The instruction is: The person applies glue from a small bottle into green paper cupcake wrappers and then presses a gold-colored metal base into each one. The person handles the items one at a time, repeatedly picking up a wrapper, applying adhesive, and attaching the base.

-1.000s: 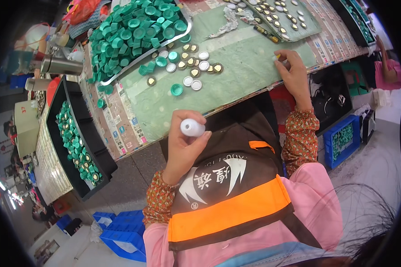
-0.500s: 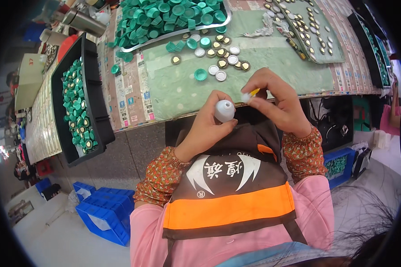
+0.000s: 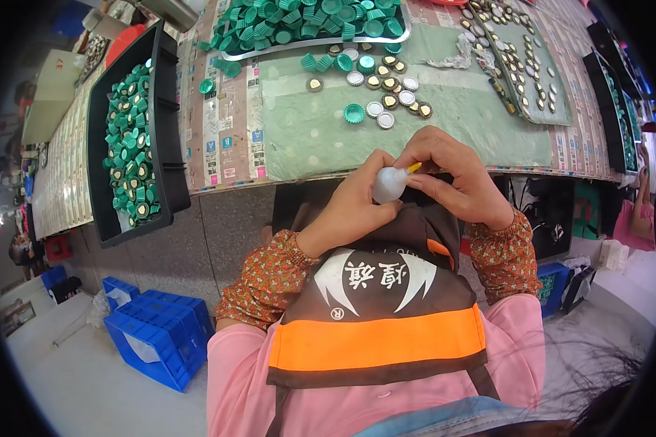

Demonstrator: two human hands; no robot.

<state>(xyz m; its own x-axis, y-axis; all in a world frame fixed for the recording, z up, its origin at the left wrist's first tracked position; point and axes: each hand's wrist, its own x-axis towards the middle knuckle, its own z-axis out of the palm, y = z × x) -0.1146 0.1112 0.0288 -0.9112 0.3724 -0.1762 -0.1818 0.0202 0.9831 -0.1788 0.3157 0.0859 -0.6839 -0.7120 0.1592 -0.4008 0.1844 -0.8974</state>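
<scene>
My left hand (image 3: pixel 351 207) is closed around a rounded white squeeze bottle (image 3: pixel 388 186), just in front of the table's near edge. Between the fingertips of my right hand (image 3: pixel 459 182) is a small nozzle cap (image 3: pixel 415 168), yellow at its visible end. It meets the neck of the bottle; whether it is seated there is hidden by my fingers. Beyond both hands, on the green mat (image 3: pixel 306 149), lie several round bottle caps (image 3: pixel 385 119), some silvery and some dark with a pale gold centre. A green crimped cap (image 3: pixel 353 113) lies beside them.
A metal tray (image 3: pixel 328 48) heaped with green caps stands at the far middle. To the right is a shallow tray (image 3: pixel 543 115) of dark and silvery caps. A deep black bin (image 3: pixel 170 131) stands at left, with blue crates (image 3: pixel 157 331) on the floor below.
My right hand has brought the yellow nozzle cap left onto the bottle's neck. The bottle has tilted toward it. The whole view has shifted slightly.
</scene>
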